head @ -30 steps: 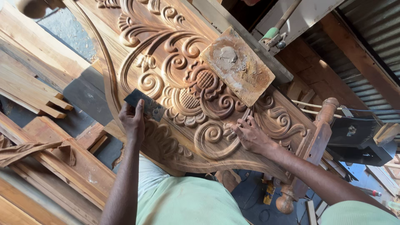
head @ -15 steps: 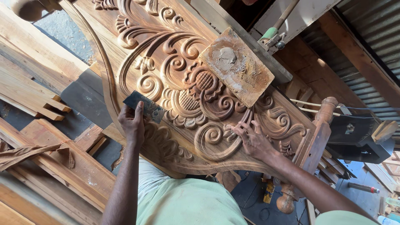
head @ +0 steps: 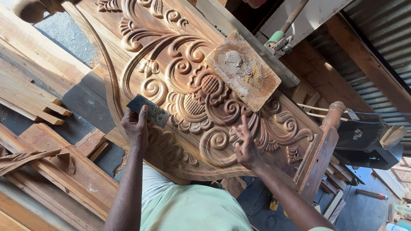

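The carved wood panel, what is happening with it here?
A person leans over the carved panel. The left hand holds a dark flat sheet against the carving. The right hand rests its fingertips on a scroll lower down. A flat block smeared with pale paste lies on the panel.

Left hand (head: 136, 128) pinches a dark sheet (head: 148, 110) against the carved wooden panel (head: 180, 72); right hand (head: 246, 147) fingers a scroll.
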